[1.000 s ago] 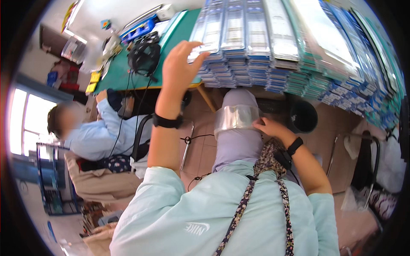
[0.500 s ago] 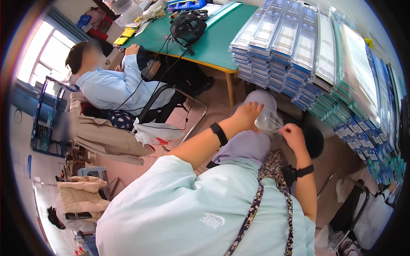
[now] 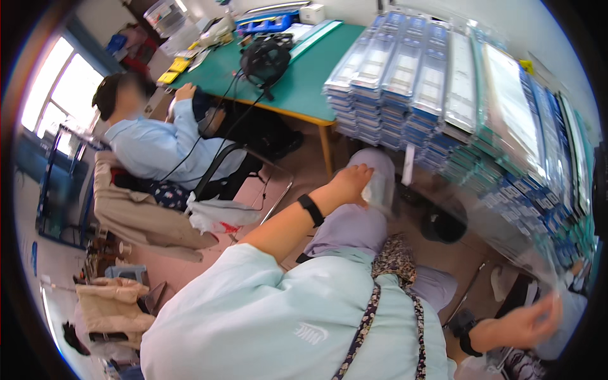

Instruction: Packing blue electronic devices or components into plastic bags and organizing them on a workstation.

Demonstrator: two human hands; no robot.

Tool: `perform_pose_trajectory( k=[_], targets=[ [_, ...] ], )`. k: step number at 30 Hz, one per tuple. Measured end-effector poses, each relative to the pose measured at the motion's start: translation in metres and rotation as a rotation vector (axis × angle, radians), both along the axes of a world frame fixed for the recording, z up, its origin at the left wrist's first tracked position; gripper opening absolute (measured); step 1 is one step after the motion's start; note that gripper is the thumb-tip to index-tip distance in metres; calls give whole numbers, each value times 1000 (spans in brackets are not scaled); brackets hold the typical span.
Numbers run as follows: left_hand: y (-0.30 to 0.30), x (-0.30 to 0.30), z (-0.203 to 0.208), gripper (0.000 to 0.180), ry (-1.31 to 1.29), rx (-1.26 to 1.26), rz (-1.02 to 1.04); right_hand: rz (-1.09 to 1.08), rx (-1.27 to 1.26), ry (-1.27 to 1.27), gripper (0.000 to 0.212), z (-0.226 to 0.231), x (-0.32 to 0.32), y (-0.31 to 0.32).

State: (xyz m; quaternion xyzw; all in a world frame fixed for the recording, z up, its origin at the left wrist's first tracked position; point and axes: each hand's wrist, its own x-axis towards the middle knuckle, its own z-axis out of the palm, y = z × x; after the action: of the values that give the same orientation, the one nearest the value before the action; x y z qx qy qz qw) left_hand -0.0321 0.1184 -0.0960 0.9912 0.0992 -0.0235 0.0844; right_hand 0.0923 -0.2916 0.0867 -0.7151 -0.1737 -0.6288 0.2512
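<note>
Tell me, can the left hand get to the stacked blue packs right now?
Probably yes: the left hand is by the knee, with the blue packs just beyond, and nothing seems to block the way. It's on the clear roll, though, so it would likely have to leave that first.

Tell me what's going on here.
The person's left hand is on some clear plastic over their leg. The right hand is out at the far right, blurred, and more clear plastic seems to stretch toward it. Packages stand stacked ahead; a co-worker sits at left.
</note>
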Motion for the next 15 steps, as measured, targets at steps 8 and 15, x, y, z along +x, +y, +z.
perform_pose_trajectory(
  k=[8,15],
  targets=[
    [-41,8,112,70,-127,-422,-184,152,-505,-57,10,30,-37,24],
    [-79,14,182,68,-610,-730,-374,520,-641,-5,17,24,-42,84]
  ],
)
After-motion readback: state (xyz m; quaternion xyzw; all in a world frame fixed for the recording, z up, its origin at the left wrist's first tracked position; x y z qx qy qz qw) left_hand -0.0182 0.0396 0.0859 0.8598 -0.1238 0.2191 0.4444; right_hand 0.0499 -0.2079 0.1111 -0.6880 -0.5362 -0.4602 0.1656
